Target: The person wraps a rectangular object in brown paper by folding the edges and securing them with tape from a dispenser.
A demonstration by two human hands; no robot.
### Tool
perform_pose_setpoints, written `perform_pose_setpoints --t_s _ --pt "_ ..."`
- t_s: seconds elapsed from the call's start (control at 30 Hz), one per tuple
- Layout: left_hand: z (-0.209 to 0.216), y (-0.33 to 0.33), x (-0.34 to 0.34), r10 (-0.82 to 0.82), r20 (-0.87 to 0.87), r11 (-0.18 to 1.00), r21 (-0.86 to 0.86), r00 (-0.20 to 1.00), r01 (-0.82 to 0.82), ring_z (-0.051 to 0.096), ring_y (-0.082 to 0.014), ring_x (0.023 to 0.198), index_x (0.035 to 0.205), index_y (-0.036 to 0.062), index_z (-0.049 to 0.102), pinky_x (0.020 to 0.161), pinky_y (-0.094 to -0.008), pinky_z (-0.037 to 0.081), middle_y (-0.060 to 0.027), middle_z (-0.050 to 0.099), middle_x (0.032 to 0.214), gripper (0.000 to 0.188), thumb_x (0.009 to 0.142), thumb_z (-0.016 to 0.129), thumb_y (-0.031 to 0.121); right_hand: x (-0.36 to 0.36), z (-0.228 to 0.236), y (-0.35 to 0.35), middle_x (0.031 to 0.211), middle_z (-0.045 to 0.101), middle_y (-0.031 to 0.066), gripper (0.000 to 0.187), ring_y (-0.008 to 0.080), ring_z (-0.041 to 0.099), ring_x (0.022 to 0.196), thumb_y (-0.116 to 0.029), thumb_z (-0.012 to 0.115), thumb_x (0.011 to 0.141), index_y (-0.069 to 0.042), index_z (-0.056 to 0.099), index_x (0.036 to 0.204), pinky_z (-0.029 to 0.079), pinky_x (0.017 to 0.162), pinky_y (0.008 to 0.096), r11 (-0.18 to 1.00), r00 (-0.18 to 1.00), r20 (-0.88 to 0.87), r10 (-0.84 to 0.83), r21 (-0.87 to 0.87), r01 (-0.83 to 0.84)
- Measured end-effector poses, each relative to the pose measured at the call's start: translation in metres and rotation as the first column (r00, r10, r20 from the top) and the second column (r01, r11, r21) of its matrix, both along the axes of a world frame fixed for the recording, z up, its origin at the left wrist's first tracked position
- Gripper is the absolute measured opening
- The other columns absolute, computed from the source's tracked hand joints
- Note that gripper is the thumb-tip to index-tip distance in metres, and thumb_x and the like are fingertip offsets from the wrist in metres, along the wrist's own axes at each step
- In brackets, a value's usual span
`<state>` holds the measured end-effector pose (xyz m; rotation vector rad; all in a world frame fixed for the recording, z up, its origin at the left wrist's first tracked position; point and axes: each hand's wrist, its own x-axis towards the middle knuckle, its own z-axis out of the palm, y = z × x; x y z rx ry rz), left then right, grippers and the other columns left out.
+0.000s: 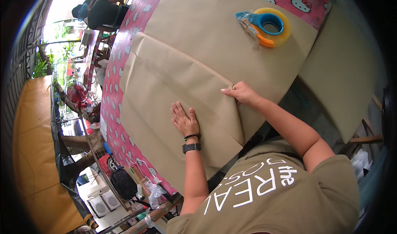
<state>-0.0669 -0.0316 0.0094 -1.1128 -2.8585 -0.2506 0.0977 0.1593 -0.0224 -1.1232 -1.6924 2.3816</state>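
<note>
A large sheet of brown kraft paper [194, 23] covers most of the table, with a folded-over section [165, 79] lying on it. My left hand [185, 120] rests palm down on that section, fingers stretched out; a dark watch and a beaded bracelet are on its wrist. At the section's right corner, my right hand [244, 94] pinches the folded paper edge, thumb on top and the other fingers curled partly out of sight. Beyond the right hand, a blue and orange tape dispenser [275, 24] with a roll of yellowish tape sits on the paper.
A pink cartoon-print cover [111, 97] shows around the paper. Another brown sheet [345, 64] lies to the right, above a wooden leg [364, 139]. At the near left edge are a plastic bag [154, 194] and a white cord. A person [105, 14] bends over farther back, left.
</note>
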Motion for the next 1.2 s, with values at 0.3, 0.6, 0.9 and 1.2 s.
perform_pose_setpoints --t_s 0.3,0.6,0.9,1.2 --pt "0.001 0.007 0.003 0.036 0.012 0.999 0.021 0.999 -0.036 0.015 -0.024 0.134 0.139 0.0159 0.023 0.106 -0.0475 0.009 -0.0043 0.019 0.146 0.068 0.086 0.035 0.057 0.014 0.008 -0.016 0.076 0.06 0.0083 0.04 0.0179 0.057 0.065 -0.039 0.06 0.082 0.001 0.061 0.083 0.048 0.058 0.0342 0.931 0.973 -0.132 -0.19 -0.34 0.136" --pt "0.007 -0.01 -0.003 -0.015 0.144 0.982 0.188 0.989 -0.012 0.022 -0.0265 0.132 0.136 0.0133 0.031 0.107 -0.0422 0.016 -0.0093 0.025 0.143 0.06 0.086 0.046 0.044 0.122 0.036 -0.091 0.074 0.066 0.0089 0.034 0.0138 0.063 0.071 -0.031 0.055 0.085 0.0 0.066 0.076 0.049 0.064 0.0288 0.916 0.915 -0.04 0.401 0.051 -0.399" --pt "-0.021 -0.171 -0.043 0.004 0.818 0.283 0.551 0.576 -0.785 0.036 -0.0253 0.124 0.126 -0.0094 0.037 0.102 -0.034 0.029 -0.0197 0.037 0.134 0.058 0.088 0.048 0.034 -0.008 0.012 -0.019 0.108 0.058 0.0213 0.044 0.0337 0.057 0.097 -0.029 0.052 0.084 0.002 0.054 0.114 0.044 0.084 0.0361 0.469 0.972 -0.114 -0.207 0.86 0.201" --pt "-0.003 -0.195 -0.054 0.576 0.37 0.697 0.245 0.729 -0.674 0.045 -0.0312 0.115 0.131 0.0026 0.035 0.097 -0.0403 0.035 -0.016 0.045 0.128 0.073 0.079 0.053 0.05 0.032 0.02 -0.097 0.091 0.063 0.0188 0.03 0.0297 0.061 0.083 -0.018 0.056 0.083 0.001 0.059 0.105 0.047 0.073 0.0328 0.703 0.992 -0.119 0.034 0.708 0.06"
